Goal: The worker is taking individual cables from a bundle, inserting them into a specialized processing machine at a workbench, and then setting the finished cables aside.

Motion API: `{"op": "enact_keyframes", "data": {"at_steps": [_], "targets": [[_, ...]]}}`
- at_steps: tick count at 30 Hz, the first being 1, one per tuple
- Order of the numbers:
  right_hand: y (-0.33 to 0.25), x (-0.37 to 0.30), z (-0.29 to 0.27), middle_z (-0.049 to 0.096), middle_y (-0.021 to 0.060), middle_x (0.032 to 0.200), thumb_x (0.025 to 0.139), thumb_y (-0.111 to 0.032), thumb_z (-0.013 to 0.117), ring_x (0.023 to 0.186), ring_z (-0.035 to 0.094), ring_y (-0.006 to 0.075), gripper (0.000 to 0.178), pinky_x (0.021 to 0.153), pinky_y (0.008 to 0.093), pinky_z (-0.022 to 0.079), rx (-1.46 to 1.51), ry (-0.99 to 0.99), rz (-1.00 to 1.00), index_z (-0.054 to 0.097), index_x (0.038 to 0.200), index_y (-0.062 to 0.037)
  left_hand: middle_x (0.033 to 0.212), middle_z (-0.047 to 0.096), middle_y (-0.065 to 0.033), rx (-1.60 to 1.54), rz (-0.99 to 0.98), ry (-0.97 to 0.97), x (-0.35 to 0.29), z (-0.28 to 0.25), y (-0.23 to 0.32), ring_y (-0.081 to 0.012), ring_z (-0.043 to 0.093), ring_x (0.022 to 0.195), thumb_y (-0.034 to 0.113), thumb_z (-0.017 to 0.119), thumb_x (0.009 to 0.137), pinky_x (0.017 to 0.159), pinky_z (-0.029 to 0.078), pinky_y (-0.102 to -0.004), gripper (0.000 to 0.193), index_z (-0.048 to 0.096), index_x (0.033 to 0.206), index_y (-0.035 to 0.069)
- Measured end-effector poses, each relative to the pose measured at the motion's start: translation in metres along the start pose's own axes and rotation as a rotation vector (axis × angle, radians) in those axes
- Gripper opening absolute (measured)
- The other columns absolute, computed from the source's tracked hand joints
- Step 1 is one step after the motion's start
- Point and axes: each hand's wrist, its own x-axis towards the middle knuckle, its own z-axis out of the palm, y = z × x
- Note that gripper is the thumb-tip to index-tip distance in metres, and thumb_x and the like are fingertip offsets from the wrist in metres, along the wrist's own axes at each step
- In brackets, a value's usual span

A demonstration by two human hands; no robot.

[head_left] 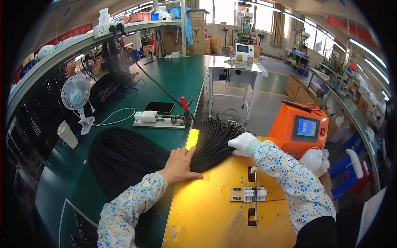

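Note:
A thick bundle of long black cables (122,157) runs from the green table onto the yellow plate (198,211). Their tips, small and metal-looking, fan out at the far end. My left hand (180,165), bare, lies over the bundle with its thumb stretched out across the yellow plate. In a white glove, my right hand (244,144) has its fingers closed at the right edge of the bundle, just below the tips. Exactly how many cables it pinches is hidden. Nearer to me on the plate sits a small metal fixture with white blocks (254,193).
Beyond the bundle stands a red-handled toggle clamp (184,105) on a base, with a black phone (159,108) behind. A small fan (76,93) and a white cup (67,134) are at left. An orange machine with a screen (285,120) and a white bottle (312,161) stand at right.

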Motion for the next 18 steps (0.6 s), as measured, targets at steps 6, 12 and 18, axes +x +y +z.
{"op": "enact_keyframes", "data": {"at_steps": [6,12,18], "targets": [[-0.012,-0.004,-0.023,0.050,0.0178,0.131,0.072,-0.042,0.075,0.121,0.048,0.0345,0.067,0.100,0.0427,0.041,0.393,0.341,-0.063,0.053,0.123,-0.0053,0.086,0.055,-0.0117,-0.031,-0.031,0.069,-0.016,-0.006,0.006,-0.0265,0.053,0.083,0.061,0.075,0.066,0.080,0.039,-0.0367,0.088,0.052,0.124,-0.002],[-0.030,0.106,-0.001,0.058,0.0067,0.124,0.091,-0.040,0.050,0.118,0.051,0.0320,0.032,0.098,0.0505,0.040,-0.152,0.509,-0.482,0.060,0.120,-0.0296,0.091,0.056,-0.0139,-0.063,-0.056,0.066,-0.006,-0.010,0.019,-0.0303,0.054,0.088,0.053,0.077,0.064,0.080,0.040,-0.0410,0.080,0.054,0.119,0.000],[-0.010,0.106,-0.007,0.065,0.0151,0.096,0.091,-0.057,0.045,0.103,0.056,0.0328,0.054,0.095,0.0423,0.041,-0.001,0.065,-0.308,0.069,0.105,-0.0100,0.091,0.054,-0.0135,-0.020,-0.088,0.065,-0.011,-0.001,-0.002,-0.0290,0.053,0.087,0.048,0.080,0.063,0.080,0.039,-0.0384,0.078,0.052,0.117,0.000]]}}
